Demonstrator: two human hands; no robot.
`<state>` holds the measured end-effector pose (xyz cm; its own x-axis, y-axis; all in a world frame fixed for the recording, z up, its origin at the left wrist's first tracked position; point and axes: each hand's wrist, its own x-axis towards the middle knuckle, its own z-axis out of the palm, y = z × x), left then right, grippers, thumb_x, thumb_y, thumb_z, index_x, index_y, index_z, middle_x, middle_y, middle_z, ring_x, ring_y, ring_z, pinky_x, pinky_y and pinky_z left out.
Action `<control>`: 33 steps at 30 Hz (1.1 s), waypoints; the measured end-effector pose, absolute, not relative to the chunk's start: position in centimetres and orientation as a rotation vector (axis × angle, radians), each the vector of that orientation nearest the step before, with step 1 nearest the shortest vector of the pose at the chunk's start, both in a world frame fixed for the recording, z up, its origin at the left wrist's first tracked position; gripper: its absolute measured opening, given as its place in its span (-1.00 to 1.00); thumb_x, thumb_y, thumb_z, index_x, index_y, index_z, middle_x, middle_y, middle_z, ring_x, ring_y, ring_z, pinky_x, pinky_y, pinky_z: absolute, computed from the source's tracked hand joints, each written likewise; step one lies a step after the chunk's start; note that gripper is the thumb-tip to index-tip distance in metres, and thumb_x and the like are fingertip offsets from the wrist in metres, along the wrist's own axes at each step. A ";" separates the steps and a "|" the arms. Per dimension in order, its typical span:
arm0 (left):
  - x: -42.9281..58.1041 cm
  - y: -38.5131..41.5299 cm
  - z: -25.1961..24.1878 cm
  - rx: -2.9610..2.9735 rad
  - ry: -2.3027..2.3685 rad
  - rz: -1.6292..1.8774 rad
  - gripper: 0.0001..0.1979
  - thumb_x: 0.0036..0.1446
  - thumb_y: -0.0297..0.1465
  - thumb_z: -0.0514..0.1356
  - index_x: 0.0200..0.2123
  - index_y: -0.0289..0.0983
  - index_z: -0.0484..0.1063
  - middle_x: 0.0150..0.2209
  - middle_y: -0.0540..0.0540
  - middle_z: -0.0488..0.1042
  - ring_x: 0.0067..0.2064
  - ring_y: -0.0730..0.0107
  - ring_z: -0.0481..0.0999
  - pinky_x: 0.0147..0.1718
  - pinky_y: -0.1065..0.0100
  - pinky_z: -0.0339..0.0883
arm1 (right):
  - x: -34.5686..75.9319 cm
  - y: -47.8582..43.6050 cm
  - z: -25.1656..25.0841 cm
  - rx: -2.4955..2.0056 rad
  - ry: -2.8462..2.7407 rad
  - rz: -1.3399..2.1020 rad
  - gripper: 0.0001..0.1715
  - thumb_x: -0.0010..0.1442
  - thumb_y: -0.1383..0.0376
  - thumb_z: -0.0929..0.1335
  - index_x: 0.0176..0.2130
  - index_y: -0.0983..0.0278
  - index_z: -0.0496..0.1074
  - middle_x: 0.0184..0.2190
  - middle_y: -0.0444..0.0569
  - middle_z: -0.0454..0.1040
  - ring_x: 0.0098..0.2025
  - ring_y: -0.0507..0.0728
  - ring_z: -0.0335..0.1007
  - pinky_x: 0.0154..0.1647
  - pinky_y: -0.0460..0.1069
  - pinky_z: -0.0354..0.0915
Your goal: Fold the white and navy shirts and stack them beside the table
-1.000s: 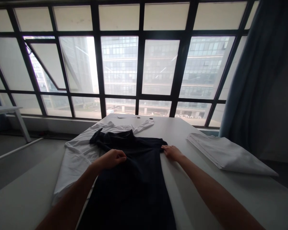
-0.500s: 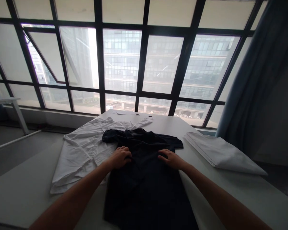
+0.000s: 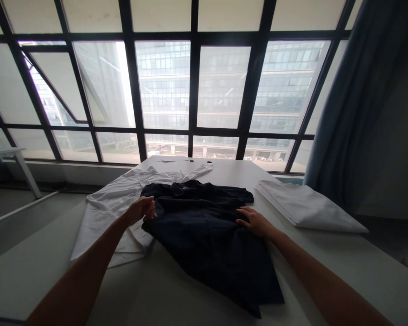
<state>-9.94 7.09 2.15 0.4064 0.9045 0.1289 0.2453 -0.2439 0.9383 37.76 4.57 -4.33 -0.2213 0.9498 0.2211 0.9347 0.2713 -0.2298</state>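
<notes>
A dark navy short-sleeved shirt (image 3: 204, 231) lies in front of me, its collar and sleeves toward the window. Its lower part is skewed, with the hem reaching a point at the near right. My left hand (image 3: 141, 210) is closed at the shirt's left side, fingers curled on the fabric edge. My right hand (image 3: 255, 222) rests on the shirt's right side with its fingers stretched out over the cloth. Partly under the dark shirt, a wrinkled white shirt (image 3: 112, 217) spreads to the left.
All this lies on a white table (image 3: 129, 290). A folded white cloth (image 3: 313, 206) sits on its right side. Behind stands a large framed window (image 3: 163, 86), with a blue curtain (image 3: 343, 104) at the right. Another white table (image 3: 3, 153) is at the far left.
My left hand has moved left and pulled the dark shirt's lower left side up and outward, so the hem now slants. My right hand has shifted slightly right; the view has turned a little.
</notes>
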 end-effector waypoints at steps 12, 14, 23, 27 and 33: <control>-3.6 3.4 1.5 2.369 0.990 0.250 -0.61 -0.02 -0.12 0.30 -0.18 -0.25 0.56 -0.27 -0.05 0.52 -0.30 0.35 0.48 -0.36 0.46 0.29 | 38.1 2.7 -1.3 -2.025 -2.025 0.335 -0.41 0.07 0.12 0.41 0.04 0.34 0.44 -0.20 0.12 0.54 -0.18 0.25 0.48 -0.15 0.03 0.38; -3.4 2.9 1.8 2.398 0.979 0.097 -0.46 -0.16 -0.13 0.39 -0.09 -0.22 0.53 -0.18 -0.05 0.49 -0.23 0.31 0.47 -0.31 0.44 0.31 | 38.5 2.2 -0.5 -2.106 -1.906 0.632 -0.37 0.09 0.16 0.40 0.11 0.33 0.37 -0.24 0.10 0.54 -0.29 0.20 0.50 -0.30 0.00 0.40; -7.7 4.5 3.2 2.188 1.131 -0.288 -0.58 -0.32 -0.16 0.44 -0.36 -0.27 0.53 -0.49 0.04 0.42 -0.43 0.39 0.38 -0.50 0.44 0.17 | 40.8 0.3 1.0 -1.973 -2.147 0.894 0.07 -0.12 0.28 0.50 0.32 0.17 0.13 -0.03 0.07 0.40 -0.19 0.16 0.44 -0.23 -0.06 0.38; -8.7 5.6 2.9 2.067 1.047 0.129 -0.65 -0.21 -0.15 0.36 -0.44 -0.28 0.42 -0.52 0.06 0.35 -0.44 0.46 0.32 -0.45 0.44 0.20 | 39.9 0.2 0.7 -1.854 -2.273 0.839 0.08 -0.13 0.22 0.50 0.32 0.15 0.12 0.10 0.11 0.29 -0.14 0.18 0.41 -0.15 0.02 0.39; -10.1 7.3 2.0 1.609 1.253 0.842 -0.51 -0.23 -0.06 0.35 -0.35 -0.28 0.33 -0.51 0.10 0.31 -0.49 0.47 0.35 -0.52 0.44 0.27 | 36.9 -0.5 1.4 -1.452 -2.327 0.541 -0.43 -0.07 0.11 0.50 -0.03 0.19 0.53 0.25 0.09 0.17 0.27 0.37 0.08 0.26 0.19 0.10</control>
